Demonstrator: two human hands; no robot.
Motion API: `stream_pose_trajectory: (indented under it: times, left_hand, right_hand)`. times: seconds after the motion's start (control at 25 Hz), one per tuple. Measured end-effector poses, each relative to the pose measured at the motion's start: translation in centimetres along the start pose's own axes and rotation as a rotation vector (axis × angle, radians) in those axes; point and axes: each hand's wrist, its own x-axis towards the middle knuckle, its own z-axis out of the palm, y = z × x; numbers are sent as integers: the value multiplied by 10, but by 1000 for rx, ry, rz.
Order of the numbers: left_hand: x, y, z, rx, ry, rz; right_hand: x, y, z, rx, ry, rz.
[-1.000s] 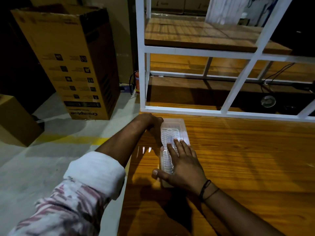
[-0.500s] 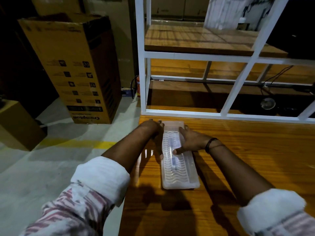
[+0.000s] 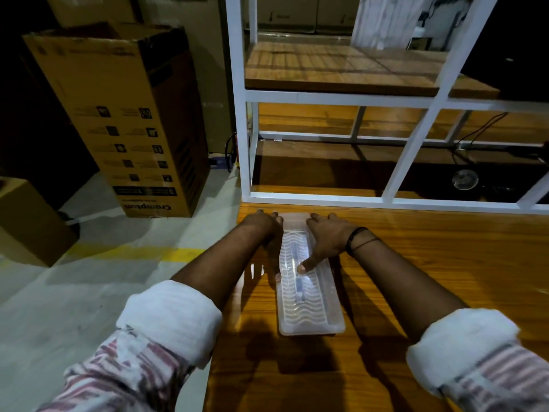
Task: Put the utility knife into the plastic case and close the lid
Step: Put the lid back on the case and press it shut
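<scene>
Plastic case (image 3: 309, 304) lies lidded on the surface (image 3: 416, 263), left hand (image 3: 269, 233) and right hand (image 3: 326, 239) spread flat, apparently pressing it shut.

Both forearms reach toward 12 o'clock; left hand (image 3: 269, 233) and right hand (image 3: 325, 237) lie flat, fingers spread, thumbs angled inward.

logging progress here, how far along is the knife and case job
Done: the utility knife shows through the ribbed lid of the plastic case, which lies flat on the wooden table. In hand: the left hand and right hand flank the case's far end, both thumbs on top pressing the lid down. Left: whether the lid has latched cannot be told; then letting go.
</scene>
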Motion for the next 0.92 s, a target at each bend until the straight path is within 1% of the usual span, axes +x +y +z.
stream_pose_trajectory:
  times: [0.08, 0.12, 0.24, 0.4, 0.92]
  left_hand:
    - [-1, 0, 1, -14, 13, -6]
    - [-2, 0, 1, -26, 11, -9]
    - [-3, 1, 0, -50, -7, -17]
    - [-3, 4, -2, -57, -19, -21]
    - [1, 3, 1, -101, 16, -15]
  right_hand:
    - [-16, -19, 3, -81, -11, -28]
    - [-23, -29, 7, -96, -57, -49]
    - [-42, -46, 19, -75, -195, -87]
    - [-43, -51, 33, -25, -246, -82]
    - [-41, -54, 41, 23, -231, -69]
